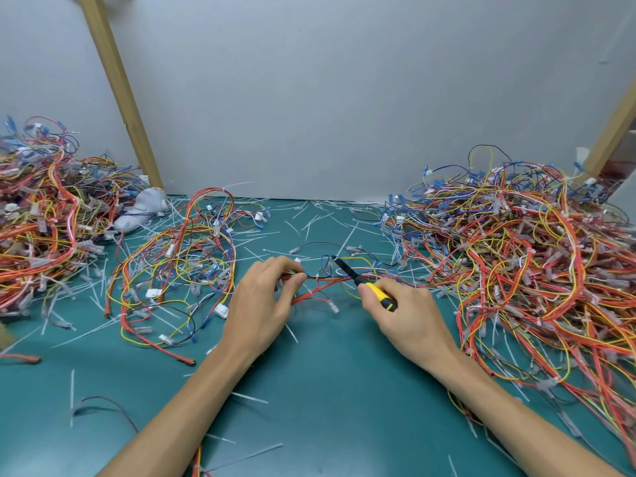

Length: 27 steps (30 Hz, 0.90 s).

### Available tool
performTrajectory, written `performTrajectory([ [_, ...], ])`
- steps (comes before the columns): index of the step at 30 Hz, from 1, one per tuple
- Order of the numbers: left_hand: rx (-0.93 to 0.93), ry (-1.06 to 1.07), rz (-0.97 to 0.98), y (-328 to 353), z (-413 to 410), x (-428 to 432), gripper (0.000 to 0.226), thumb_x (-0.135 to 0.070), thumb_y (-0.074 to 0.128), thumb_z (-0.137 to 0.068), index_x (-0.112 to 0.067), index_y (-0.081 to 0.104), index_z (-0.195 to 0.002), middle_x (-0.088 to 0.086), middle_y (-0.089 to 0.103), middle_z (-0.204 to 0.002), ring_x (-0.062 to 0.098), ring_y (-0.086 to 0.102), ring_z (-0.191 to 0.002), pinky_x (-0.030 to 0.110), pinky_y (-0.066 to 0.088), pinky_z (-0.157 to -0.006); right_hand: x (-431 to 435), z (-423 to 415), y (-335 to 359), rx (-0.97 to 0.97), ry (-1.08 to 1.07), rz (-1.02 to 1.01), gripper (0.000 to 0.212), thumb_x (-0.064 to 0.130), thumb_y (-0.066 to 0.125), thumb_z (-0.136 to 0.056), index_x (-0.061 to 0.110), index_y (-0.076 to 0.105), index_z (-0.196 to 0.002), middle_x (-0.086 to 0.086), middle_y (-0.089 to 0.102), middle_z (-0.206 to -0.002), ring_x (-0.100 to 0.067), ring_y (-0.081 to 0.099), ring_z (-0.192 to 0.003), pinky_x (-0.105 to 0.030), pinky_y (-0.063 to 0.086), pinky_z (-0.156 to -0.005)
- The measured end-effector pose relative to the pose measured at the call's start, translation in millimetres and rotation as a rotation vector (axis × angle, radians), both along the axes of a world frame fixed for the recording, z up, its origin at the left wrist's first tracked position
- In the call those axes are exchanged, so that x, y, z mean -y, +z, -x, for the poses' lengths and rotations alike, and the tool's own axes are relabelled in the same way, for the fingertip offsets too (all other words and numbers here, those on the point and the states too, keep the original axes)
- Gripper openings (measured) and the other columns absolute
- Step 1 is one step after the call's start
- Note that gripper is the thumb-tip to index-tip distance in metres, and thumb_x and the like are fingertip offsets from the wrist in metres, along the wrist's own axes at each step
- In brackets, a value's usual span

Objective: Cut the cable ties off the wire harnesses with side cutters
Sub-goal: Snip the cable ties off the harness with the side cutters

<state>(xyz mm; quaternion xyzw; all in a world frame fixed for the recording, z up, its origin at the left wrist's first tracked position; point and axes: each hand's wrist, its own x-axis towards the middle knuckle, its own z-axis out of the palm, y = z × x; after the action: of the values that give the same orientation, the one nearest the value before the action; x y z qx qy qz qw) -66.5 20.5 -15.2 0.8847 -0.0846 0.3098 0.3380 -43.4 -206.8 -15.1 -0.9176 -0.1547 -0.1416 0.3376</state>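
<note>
Cutting step in progress. The left hand (265, 297) is pinching a wire harness (318, 290) between thumb and fingers (296, 278). The bundle is running from those fingertips to the side cutters (358, 279), which the right hand (402, 308) is gripping by the yellow handle. Whether a cable tie is lying between the blades cannot be told. The next move is probably calling for nipping the tie alone, sparing the wires lying on the worktop (327, 373).

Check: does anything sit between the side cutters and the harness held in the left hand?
Nothing visible does. The side cutters in the right hand cross over the harness that the left hand pinches; thin blue and yellow loops curl beside the tip.
</note>
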Motion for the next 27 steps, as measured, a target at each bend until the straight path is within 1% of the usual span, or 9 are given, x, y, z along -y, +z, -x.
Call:
performTrajectory([
  [5,0.020,-0.019,0.004,3.0,1.6,0.1,0.008,-0.020,0.066,-0.091,-0.020,0.063,-0.098,-0.016,0.059,-0.089,0.009,0.053,-0.081,0.023,0.042,-0.076,0.4,0.1,-2.5,0.010,0.012,-0.211,0.051,0.067,0.043,-0.086,0.021,0.055,-0.068,0.003,0.048,-0.058,-0.012,0.043,-0.056,-0.028,0.035,-0.056],
  [9,0.019,-0.064,0.034,5.9,2.2,-0.1,0.014,-0.014,0.068,-0.089,-0.016,0.063,-0.102,-0.009,0.059,-0.100,0.003,0.059,-0.084,0.011,0.041,-0.078,3.3,-1.6,0.6,-0.046,0.000,-0.419,0.048,0.067,0.042,-0.084,0.026,0.063,-0.075,0.000,0.063,-0.069,-0.017,0.059,-0.060,-0.042,0.051,-0.064],
  [13,-0.009,-0.074,0.075,3.9,0.3,-3.5,0.029,-0.010,0.066,-0.089,-0.020,0.058,-0.115,-0.008,0.048,-0.113,0.002,0.060,-0.091,0.020,0.048,-0.086,5.2,-3.5,0.7,-0.065,-0.015,-0.506,0.043,0.066,0.042,-0.083,0.030,0.064,-0.087,0.008,0.066,-0.076,-0.006,0.060,-0.062,-0.038,0.051,-0.066],
  [15,-0.047,-0.031,0.067,1.9,0.1,-4.3,0.036,-0.015,0.067,-0.089,-0.023,0.053,-0.121,-0.010,0.044,-0.115,0.004,0.060,-0.094,0.024,0.048,-0.085,5.5,-3.9,-0.7,-0.054,-0.029,-0.536,0.037,0.062,0.044,-0.087,0.032,0.063,-0.097,0.011,0.067,-0.081,-0.006,0.062,-0.070,-0.037,0.050,-0.071],
  [17,-0.091,0.037,0.048,-1.2,-0.9,-4.4,0.041,-0.022,0.069,-0.088,-0.024,0.049,-0.124,-0.011,0.042,-0.116,0.007,0.057,-0.095,0.026,0.044,-0.082,5.7,-4.1,-1.8,-0.025,-0.057,-0.545,0.039,0.059,0.043,-0.089,0.029,0.062,-0.107,0.012,0.067,-0.086,-0.010,0.063,-0.082,-0.038,0.050,-0.079],
  [20,-0.098,0.163,0.033,-2.7,-2.8,-6.8,0.033,-0.030,0.072,-0.085,-0.018,0.050,-0.106,-0.006,0.048,-0.105,0.016,0.051,-0.091,0.032,0.042,-0.079,5.6,-4.2,-1.3,-0.002,-0.081,-0.543,0.046,0.058,0.042,-0.090,0.025,0.061,-0.114,0.014,0.066,-0.089,-0.013,0.064,-0.086,-0.040,0.050,-0.082],
  [23,-0.133,0.216,-0.037,0.5,-2.6,-9.6,0.021,-0.036,0.068,-0.087,-0.022,0.055,-0.078,-0.011,0.056,-0.073,0.019,0.050,-0.079,0.035,0.041,-0.070,5.8,-4.3,-0.8,0.005,-0.076,-0.558,0.042,0.057,0.043,-0.090,0.025,0.062,-0.110,0.010,0.067,-0.086,-0.011,0.063,-0.082,-0.042,0.051,-0.080],
  [25,-0.191,0.161,-0.071,-0.3,-1.3,-7.9,0.021,-0.033,0.061,-0.093,-0.025,0.057,-0.074,-0.012,0.054,-0.062,0.021,0.049,-0.076,0.036,0.040,-0.066,6.2,-3.7,-0.6,0.013,-0.064,-0.563,0.038,0.055,0.044,-0.090,0.026,0.063,-0.107,0.009,0.068,-0.084,-0.011,0.062,-0.079,-0.042,0.051,-0.077],
  [27,-0.245,0.080,-0.124,-2.2,0.0,-3.7,0.020,-0.029,0.054,-0.097,-0.026,0.059,-0.078,-0.012,0.052,-0.062,0.021,0.047,-0.076,0.036,0.037,-0.065,5.6,-2.4,0.6,0.024,-0.049,-0.553,0.032,0.054,0.045,-0.091,0.030,0.063,-0.102,0.009,0.067,-0.082,-0.011,0.062,-0.077,-0.039,0.050,-0.073],
])
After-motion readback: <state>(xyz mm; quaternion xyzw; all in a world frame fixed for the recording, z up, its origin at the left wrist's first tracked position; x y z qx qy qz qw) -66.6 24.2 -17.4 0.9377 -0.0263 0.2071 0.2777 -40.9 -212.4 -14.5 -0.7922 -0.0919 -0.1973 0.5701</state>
